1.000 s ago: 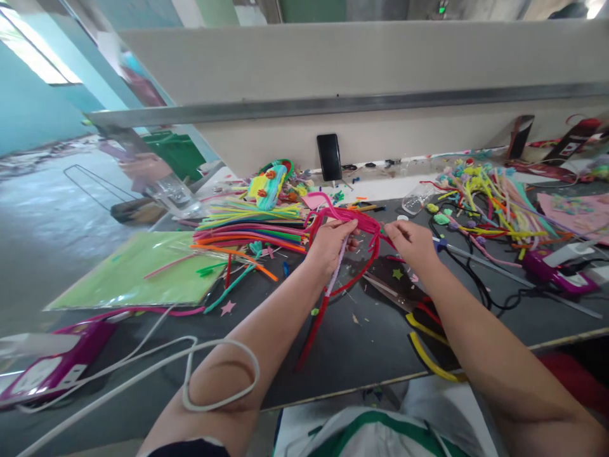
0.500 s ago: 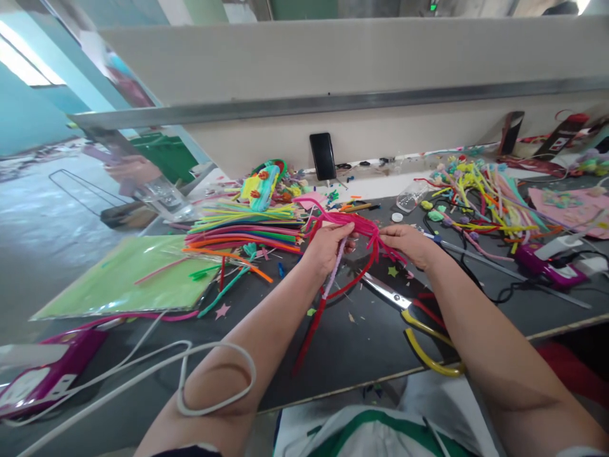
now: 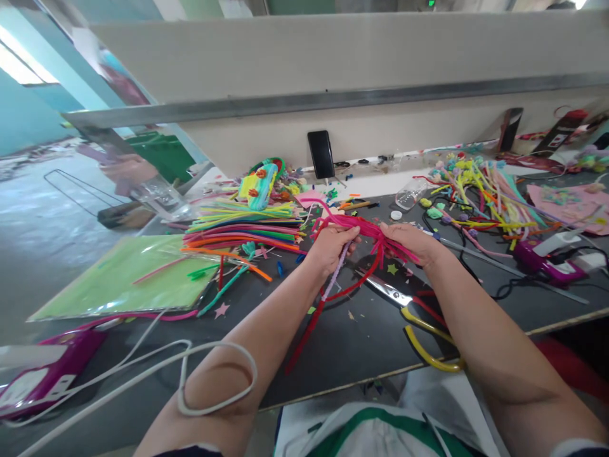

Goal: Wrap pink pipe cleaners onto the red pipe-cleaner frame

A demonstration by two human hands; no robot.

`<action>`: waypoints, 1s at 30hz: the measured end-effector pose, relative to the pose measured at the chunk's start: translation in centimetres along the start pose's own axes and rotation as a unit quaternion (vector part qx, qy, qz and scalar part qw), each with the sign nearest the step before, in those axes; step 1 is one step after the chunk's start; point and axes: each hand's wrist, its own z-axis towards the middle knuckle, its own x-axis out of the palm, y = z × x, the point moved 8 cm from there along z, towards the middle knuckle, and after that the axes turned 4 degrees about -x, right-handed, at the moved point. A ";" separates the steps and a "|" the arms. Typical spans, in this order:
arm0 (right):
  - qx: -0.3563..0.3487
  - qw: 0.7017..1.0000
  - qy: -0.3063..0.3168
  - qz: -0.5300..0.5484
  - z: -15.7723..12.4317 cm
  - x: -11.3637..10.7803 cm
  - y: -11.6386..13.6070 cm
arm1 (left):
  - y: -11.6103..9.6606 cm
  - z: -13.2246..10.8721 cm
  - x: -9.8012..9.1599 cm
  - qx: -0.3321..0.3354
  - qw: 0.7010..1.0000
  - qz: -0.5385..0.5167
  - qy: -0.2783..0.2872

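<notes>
Fingers (image 3: 351,235) of the left hand (image 3: 329,249) curled closed round the pink pipe-cleaner bundle (image 3: 367,226), wrist low over the table (image 3: 361,346). Right hand (image 3: 410,242) pinched shut on the same bundle, its fingertips (image 3: 387,231) facing the left ones, only a short bare stretch of pink between the two grips. Neither hand nearer: the bundle lies in the gap between them, lifted clear of the tabletop.

Long axis of bundle: roughly side to side across the view, tilted so the left end sits farther from the person and the right end nearer. Left end curls up and back past the left knuckles, toward the phone (image 3: 321,154) propped against the wall. Right end splays into loose tips by the right wrist, pointing right and toward the person.

Off-axis strands: red pipe cleaner (image 3: 309,327) drops from the left grip and trails down-left toward the person, tip on the table. Pale lilac pipe cleaner (image 3: 335,270) runs under the left palm on the same heading. A red loop sags beneath the gap.

Scissors (image 3: 391,292) lie flat just below the hands, blades pointing up-left toward the loop, yellow handles nearest the table edge. Stack of coloured pipe cleaners (image 3: 242,233) just left of the left hand, apart from it
</notes>
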 end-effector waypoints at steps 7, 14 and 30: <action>-0.002 1.000 0.001 -0.028 -0.4 0.1 0.4 | 0.4 0.0 -0.1 -0.012 1.000 0.003 -0.007; -0.013 1.000 0.008 -0.019 -0.4 0.2 0.6 | 1.2 0.0 0.4 -0.071 0.996 -0.029 0.034; -0.008 0.998 -0.006 -0.058 -0.1 -0.3 0.3 | 0.9 0.3 -0.3 -0.034 0.999 -0.013 -0.001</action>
